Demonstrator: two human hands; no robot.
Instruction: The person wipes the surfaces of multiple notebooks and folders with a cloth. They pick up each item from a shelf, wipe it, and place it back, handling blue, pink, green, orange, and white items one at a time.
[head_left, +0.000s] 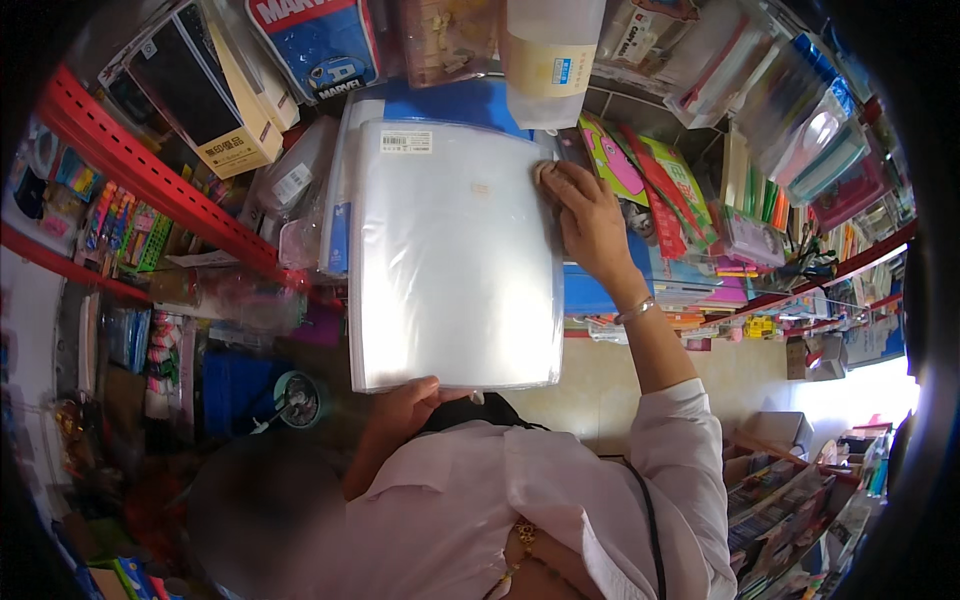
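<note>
A stack of clear plastic sleeves (457, 255), with a barcode label near its top left corner, lies before me. My left hand (412, 405) grips the stack's lower edge, thumb on top and fingers underneath. At the upper right edge, my right hand (589, 210) bends its fingers over the sleeves; its fingertips are partly hidden. Behind the stack's top shows a blue folder (450, 101). Just above my right hand hangs a translucent roll with a paper band (553, 71).
A red perforated shelf rail (172, 180) slants across the left. Boxed goods (225, 142) and a Marvel pouch (319, 60) sit above it. Colourful packets (660, 180) crowd the shelf by my right hand. Low at left stand a blue bin (244, 390) and a round container (298, 397).
</note>
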